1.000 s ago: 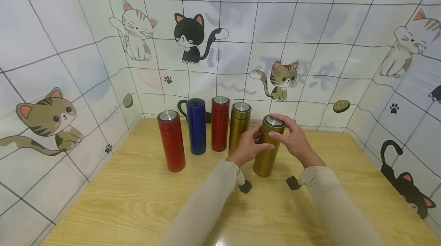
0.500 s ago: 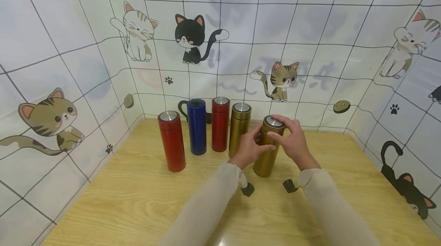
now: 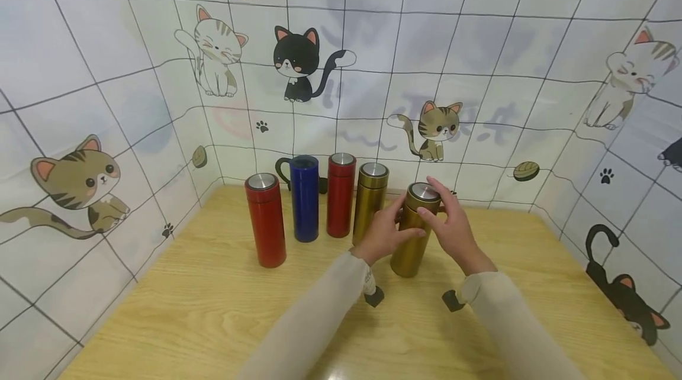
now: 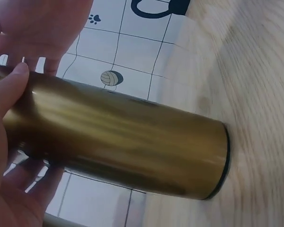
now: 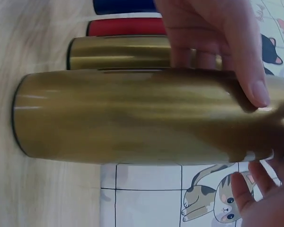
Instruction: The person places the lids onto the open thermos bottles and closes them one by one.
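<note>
A gold thermos flask with a steel-topped lid stands on the table, leaning slightly right in the head view. My left hand grips its upper body. The left thumb crosses the near side, with the fingers round the left and behind. My right hand holds the flask's top from the right, thumb against the neck and index finger raised beside the lid. In the right wrist view, the right fingertips meet the flask's edge. A second gold flask stands just behind my left hand, its lower part partly hidden.
Left of the gold flasks stand a red flask, a blue flask with a dark top, and another red flask nearer the front. The wooden table ends at a cat-printed wall covering behind and at both sides.
My right index finger has lifted and straightened away from the lid's top. The left hand keeps its grip. The flasks stay put, and the head view has tipped slightly upward.
</note>
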